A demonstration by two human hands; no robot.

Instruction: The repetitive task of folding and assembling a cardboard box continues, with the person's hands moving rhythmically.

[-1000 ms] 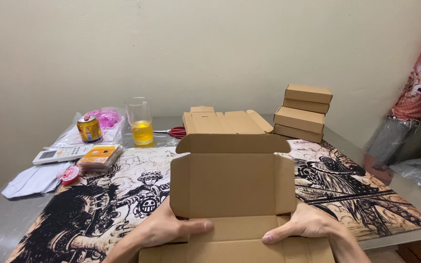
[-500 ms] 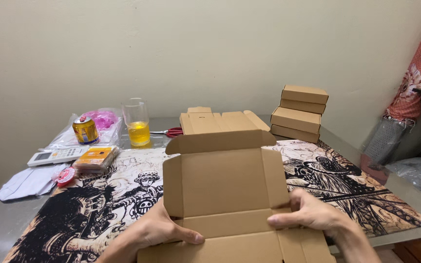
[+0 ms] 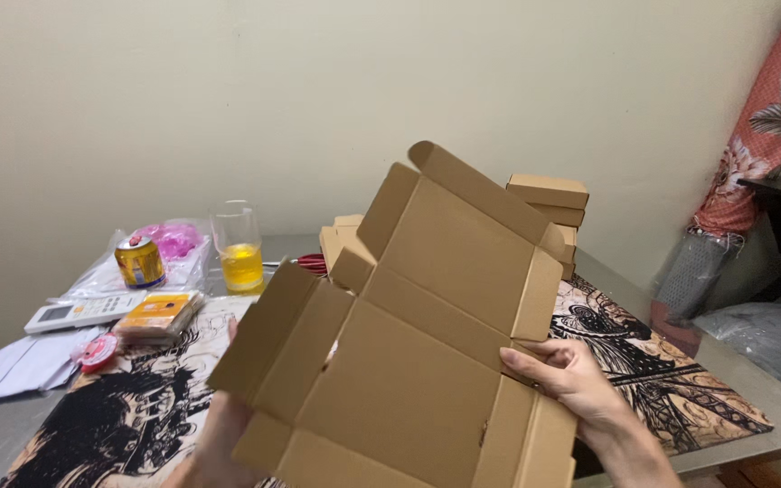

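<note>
The right hand (image 3: 580,389) grips the unfolded brown cardboard box (image 3: 409,361) at its right edge. The left hand (image 3: 219,434) supports it from behind, grip hidden. The box is tilted above the printed table mat (image 3: 662,380).

The tilted cardboard box (image 3: 409,361) hides most of the left hand (image 3: 214,434) and runs off the bottom edge.

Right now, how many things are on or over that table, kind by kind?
Unfolded box, held in both hands: 1
Folded boxes, stacked at the back: 3 at least
Flat cardboard pile: 1
Glass of yellow drink: 1
Can: 1
Remote: 1
Orange packet: 1
Total: 9
</note>
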